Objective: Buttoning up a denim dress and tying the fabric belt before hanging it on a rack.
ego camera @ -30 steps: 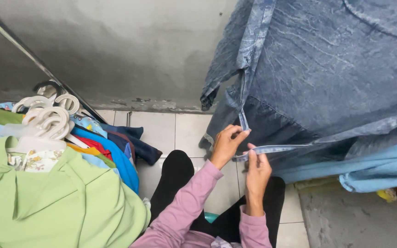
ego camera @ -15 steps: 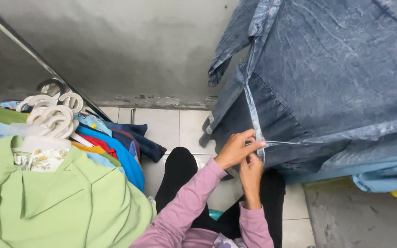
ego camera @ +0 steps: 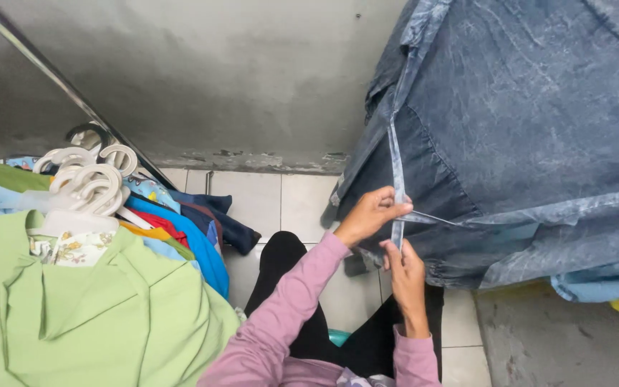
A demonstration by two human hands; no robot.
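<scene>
Hands (ego camera: 388, 236) now apart along denim strap (ego camera: 397, 183)

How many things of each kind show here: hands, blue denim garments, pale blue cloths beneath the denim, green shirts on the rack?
Hands: 2, the left hand and the right hand
Blue denim garment: 1
Pale blue cloth: 1
Green shirt: 1
Total: 5
</scene>
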